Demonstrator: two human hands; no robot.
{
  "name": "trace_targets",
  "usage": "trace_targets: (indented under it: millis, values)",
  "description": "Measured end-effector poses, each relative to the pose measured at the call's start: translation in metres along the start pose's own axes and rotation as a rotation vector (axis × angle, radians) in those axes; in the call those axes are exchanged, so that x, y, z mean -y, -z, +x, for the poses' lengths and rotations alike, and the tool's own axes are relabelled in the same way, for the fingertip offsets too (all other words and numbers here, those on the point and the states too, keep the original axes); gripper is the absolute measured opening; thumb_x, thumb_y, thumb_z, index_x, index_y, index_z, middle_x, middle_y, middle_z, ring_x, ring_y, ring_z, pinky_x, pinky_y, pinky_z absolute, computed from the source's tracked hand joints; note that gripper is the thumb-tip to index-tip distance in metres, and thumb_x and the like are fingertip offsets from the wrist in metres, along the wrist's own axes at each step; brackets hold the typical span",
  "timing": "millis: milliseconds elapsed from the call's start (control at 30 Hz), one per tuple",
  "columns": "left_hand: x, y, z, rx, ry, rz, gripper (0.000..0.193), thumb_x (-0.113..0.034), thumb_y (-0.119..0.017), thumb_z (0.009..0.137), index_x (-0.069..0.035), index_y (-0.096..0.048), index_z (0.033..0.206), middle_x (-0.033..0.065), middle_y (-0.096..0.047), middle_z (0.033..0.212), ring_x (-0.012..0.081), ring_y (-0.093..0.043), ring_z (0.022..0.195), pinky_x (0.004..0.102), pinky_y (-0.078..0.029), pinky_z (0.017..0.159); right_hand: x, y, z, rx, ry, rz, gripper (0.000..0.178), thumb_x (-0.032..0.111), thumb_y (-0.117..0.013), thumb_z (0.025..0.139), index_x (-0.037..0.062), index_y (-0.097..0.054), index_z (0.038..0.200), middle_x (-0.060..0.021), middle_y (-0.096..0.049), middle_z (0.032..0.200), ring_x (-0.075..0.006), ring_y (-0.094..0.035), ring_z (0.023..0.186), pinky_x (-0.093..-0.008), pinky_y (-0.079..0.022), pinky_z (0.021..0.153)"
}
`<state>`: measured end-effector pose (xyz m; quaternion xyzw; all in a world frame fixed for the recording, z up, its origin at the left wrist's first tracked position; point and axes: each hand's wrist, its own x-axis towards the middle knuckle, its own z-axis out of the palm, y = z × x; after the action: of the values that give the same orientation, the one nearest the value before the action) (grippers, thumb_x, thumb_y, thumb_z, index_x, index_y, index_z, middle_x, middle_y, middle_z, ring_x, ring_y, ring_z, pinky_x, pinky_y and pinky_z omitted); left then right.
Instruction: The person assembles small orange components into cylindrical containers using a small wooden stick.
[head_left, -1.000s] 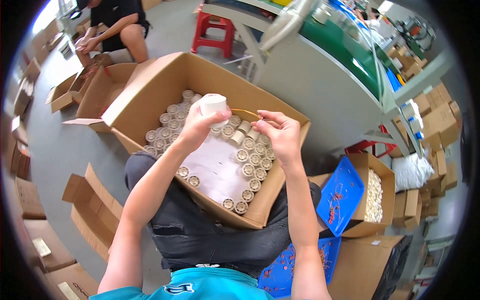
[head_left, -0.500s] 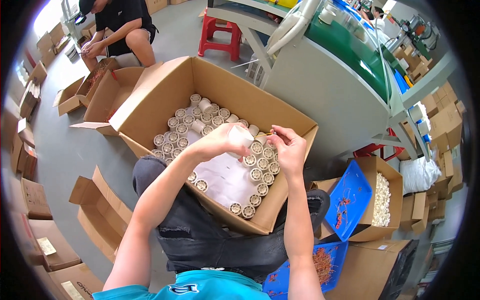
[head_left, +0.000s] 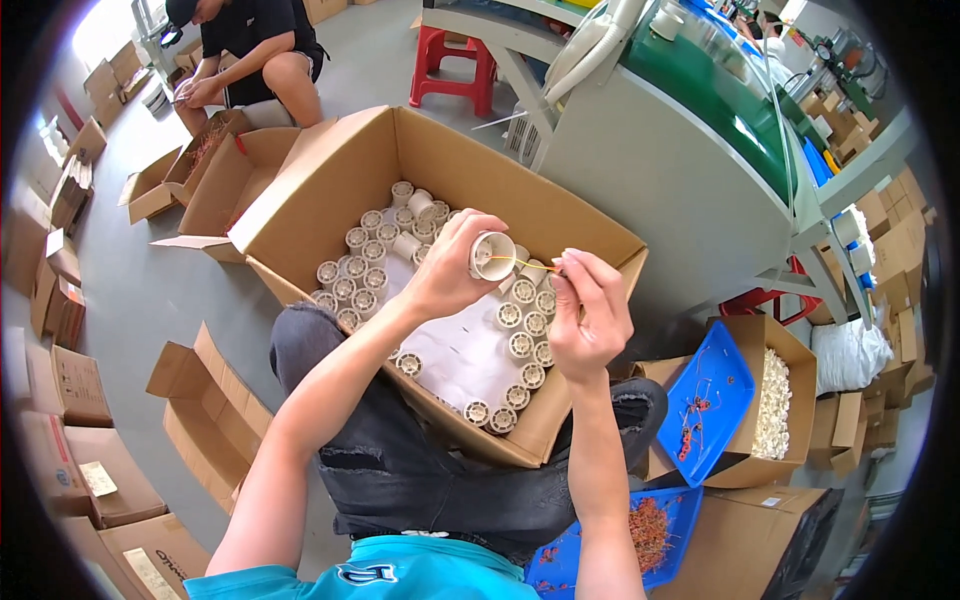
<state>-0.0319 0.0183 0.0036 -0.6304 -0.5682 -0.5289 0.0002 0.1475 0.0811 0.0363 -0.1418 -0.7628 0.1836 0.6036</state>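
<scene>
My left hand [head_left: 452, 268] is wrapped round a white plastic cup-shaped housing [head_left: 480, 265], tilted so that its open mouth faces right. From inside that mouth a thin yellow wire [head_left: 533, 265] runs across to my right hand [head_left: 588, 312], whose thumb and fingertips pinch its end. The pinched tip itself is hidden by the fingers. Both hands are above a large open cardboard box [head_left: 330, 170]. Inside the box, several similar white round housings [head_left: 509, 316] stand in rows on a white sheet [head_left: 455, 350], most with slotted ends up, a few lying on their sides.
Right of my knee lie a blue tray [head_left: 722, 385] with red wired parts, a box of small white pieces [head_left: 770, 405] and another blue tray [head_left: 680, 520] of reddish wires. A green-topped machine [head_left: 690, 110] stands beyond. Another person [head_left: 255, 50] sits far left near open boxes.
My left hand has turned the housing so its open mouth now shows. My right hand has moved slightly right and down, still pinching the wire.
</scene>
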Motion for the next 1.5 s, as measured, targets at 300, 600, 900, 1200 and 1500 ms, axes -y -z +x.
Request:
trace_targets:
  millis: [300, 600, 900, 1200, 1500]
  values:
    - [-0.005, -0.003, 0.000, 0.030, 0.058, -0.108, 0.049, -0.007, -0.083, 0.068, -0.004, -0.058, 0.110, 0.0117, -0.058, 0.106, 0.0314, -0.058, 0.102, 0.0394, -0.048, 0.088, 0.000, -0.010, -0.006, 0.087, 0.065, -0.052, 0.022, -0.010, -0.069, 0.081, -0.0033, -0.070, 0.102, -0.0147, -0.067, 0.103, -0.0250, -0.068, 0.089, -0.0324, -0.059, 0.075]
    - [-0.006, -0.002, 0.000, 0.053, 0.061, -0.163, 0.048, -0.003, -0.081, 0.067, -0.004, -0.058, 0.109, 0.0120, -0.059, 0.105, 0.0303, -0.058, 0.102, 0.0380, -0.048, 0.088, 0.000, -0.009, -0.005, 0.044, 0.073, -0.077, 0.021, -0.009, -0.069, 0.081, -0.0029, -0.070, 0.101, -0.0149, -0.067, 0.103, -0.0252, -0.068, 0.089, -0.0326, -0.058, 0.076]
    - [-0.006, 0.000, 0.000, 0.062, 0.053, -0.169, 0.048, -0.004, -0.081, 0.066, -0.004, -0.058, 0.108, 0.0121, -0.059, 0.104, 0.0304, -0.059, 0.102, 0.0380, -0.048, 0.088, -0.001, -0.009, -0.006, 0.113, 0.092, -0.087, 0.022, -0.005, -0.072, 0.079, -0.0018, -0.070, 0.101, -0.0133, -0.067, 0.102, -0.0270, -0.068, 0.087, -0.0347, -0.057, 0.074]
    - [-0.011, -0.010, -0.009, 0.144, -0.081, -0.001, 0.055, -0.004, -0.079, 0.061, -0.005, -0.057, 0.111, 0.0112, -0.061, 0.103, 0.0317, -0.058, 0.098, 0.0411, -0.048, 0.087, 0.001, -0.018, -0.012, 0.332, -0.211, -0.069, 0.022, 0.001, -0.074, 0.073, 0.0023, -0.073, 0.094, -0.0115, -0.062, 0.109, -0.0290, -0.060, 0.095, -0.0389, -0.051, 0.083]
    - [-0.014, -0.013, -0.008, 0.203, -0.067, -0.025, 0.054, -0.002, -0.076, 0.061, -0.005, -0.058, 0.112, 0.0115, -0.059, 0.098, 0.0317, -0.057, 0.096, 0.0402, -0.048, 0.085, 0.000, -0.018, -0.017, 0.394, -0.458, 0.045, 0.018, 0.003, -0.075, 0.072, 0.0048, -0.076, 0.090, -0.0113, -0.063, 0.108, -0.0267, -0.064, 0.093, -0.0378, -0.054, 0.079]
